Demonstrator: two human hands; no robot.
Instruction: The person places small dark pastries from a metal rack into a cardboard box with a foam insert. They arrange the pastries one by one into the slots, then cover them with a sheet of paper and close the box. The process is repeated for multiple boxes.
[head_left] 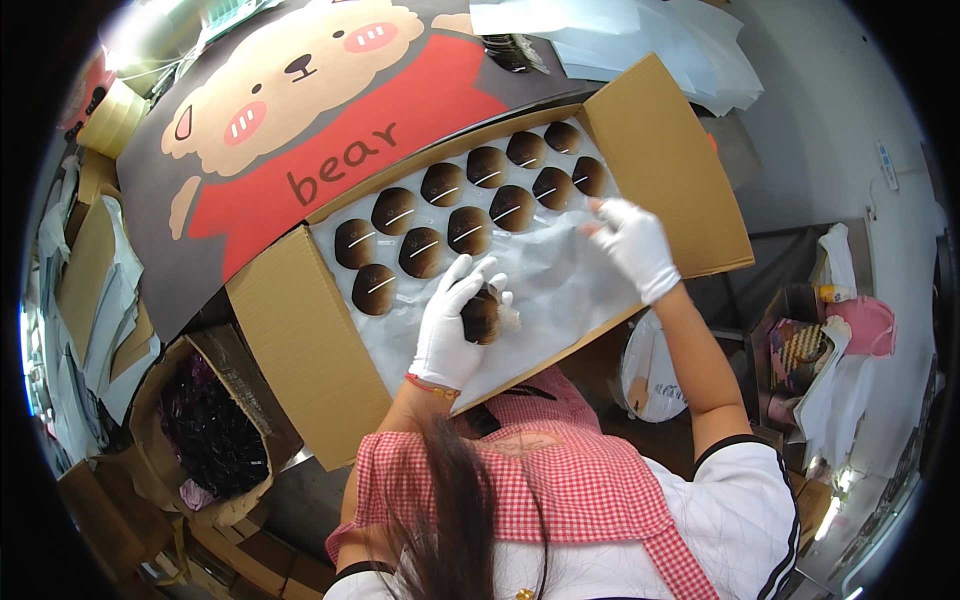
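It appears to be a small workshop or packing corner. At centre, an open cardboard carton (670, 170) holds rows of brown-tinted lens-like discs (468, 231); white gloves cover the left hand (445, 330) and right hand (637, 252). Loose sheets (650, 50) lie upper right, and a box (262, 390) of dark, shiny pieces (212, 425) stands lower left.

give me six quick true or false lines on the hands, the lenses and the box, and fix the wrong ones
1. The left hand holds a brown lens. True.
2. Both hands are bare. False: both wear white gloves.
3. Lenses lie in two rows inside the box. True.
4. The box's side flaps are shut. False: the flaps are spread open.
5. The red bracelet is on the right wrist. False: the bracelet is on the left wrist.
6. The right hand is nearer the right flap than the left one. True.
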